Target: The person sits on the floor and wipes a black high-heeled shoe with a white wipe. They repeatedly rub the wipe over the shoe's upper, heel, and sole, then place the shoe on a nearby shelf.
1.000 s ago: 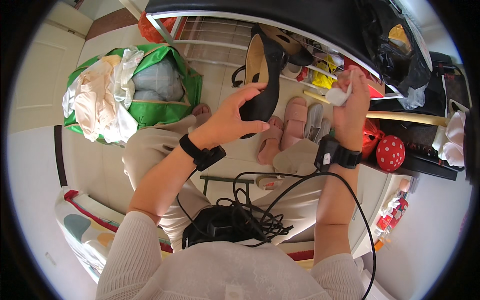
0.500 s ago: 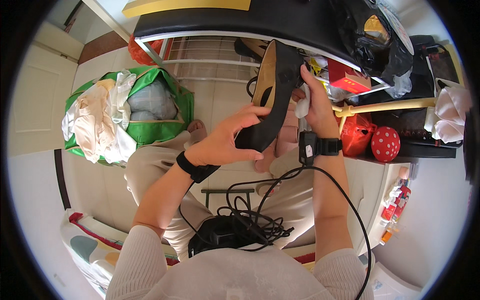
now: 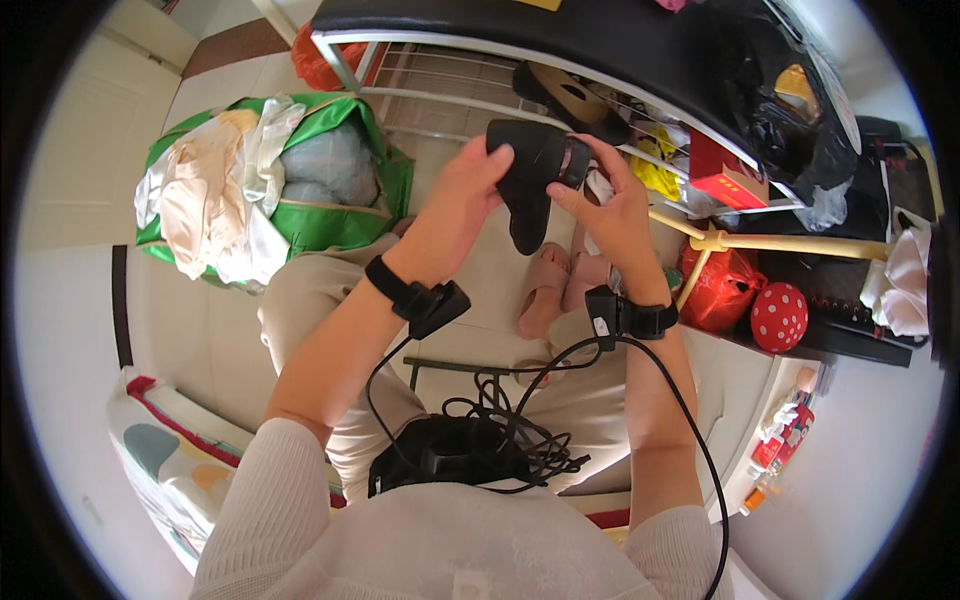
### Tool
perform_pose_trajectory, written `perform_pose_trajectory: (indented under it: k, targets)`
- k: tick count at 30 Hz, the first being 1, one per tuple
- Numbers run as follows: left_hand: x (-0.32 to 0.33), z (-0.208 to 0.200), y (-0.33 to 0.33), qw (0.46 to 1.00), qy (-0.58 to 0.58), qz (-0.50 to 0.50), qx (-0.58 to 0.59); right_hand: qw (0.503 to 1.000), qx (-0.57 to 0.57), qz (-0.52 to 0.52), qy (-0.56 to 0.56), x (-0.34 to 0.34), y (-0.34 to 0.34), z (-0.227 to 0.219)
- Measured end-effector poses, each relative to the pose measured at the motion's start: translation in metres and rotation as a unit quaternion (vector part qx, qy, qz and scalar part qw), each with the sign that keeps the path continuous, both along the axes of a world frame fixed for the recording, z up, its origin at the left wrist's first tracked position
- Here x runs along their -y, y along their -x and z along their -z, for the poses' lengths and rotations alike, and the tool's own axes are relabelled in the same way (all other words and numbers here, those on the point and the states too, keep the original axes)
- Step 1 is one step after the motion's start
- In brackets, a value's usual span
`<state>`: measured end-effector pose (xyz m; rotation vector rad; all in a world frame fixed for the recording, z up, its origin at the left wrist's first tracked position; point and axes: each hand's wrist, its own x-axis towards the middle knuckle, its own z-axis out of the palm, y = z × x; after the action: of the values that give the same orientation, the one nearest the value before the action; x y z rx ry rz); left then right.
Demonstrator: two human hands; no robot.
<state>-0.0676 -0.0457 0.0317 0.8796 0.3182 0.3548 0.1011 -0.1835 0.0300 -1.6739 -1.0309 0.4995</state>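
Observation:
Between my two hands a black dress shoe is held up, turned so its dark outside faces me and its tan inside is hidden. My left hand is closed on its left side, thumb on top. My right hand pinches the shiny dark part at its right end between thumb and fingers. A crumpled white tissue shows against the right palm. Beyond the hands, another black shoe with a tan insole lies on the white wire rack.
A green bag stuffed with clothes stands on the left. A black-topped bench spans the far side. At right are a red box, a yellow pole and a red dotted ball. Black cables lie across my lap.
The shoe has been turned over from showing its open tan inside to showing its dark outside. My left hand has moved up along it, and my right hand now grips its right end.

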Motion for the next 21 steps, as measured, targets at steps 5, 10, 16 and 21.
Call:
perform_pose_trajectory:
  k: [5,10,16,21]
  targets:
    - [-0.007,0.005,0.007,0.996,0.067,-0.041,-0.047,0.997,0.017,-0.042,0.064,-0.001,0.009,0.003]
    - [-0.002,0.012,0.010,0.990,0.082,-0.071,-0.085,0.998,-0.054,-0.019,0.017,0.001,-0.002,0.009]
    - [-0.004,0.022,0.007,0.980,0.098,-0.102,-0.137,0.999,-0.037,-0.005,0.038,0.006,-0.015,-0.007]
    - [0.001,0.028,0.004,0.982,0.069,-0.079,-0.159,0.996,0.002,0.065,-0.062,-0.007,0.028,-0.020]
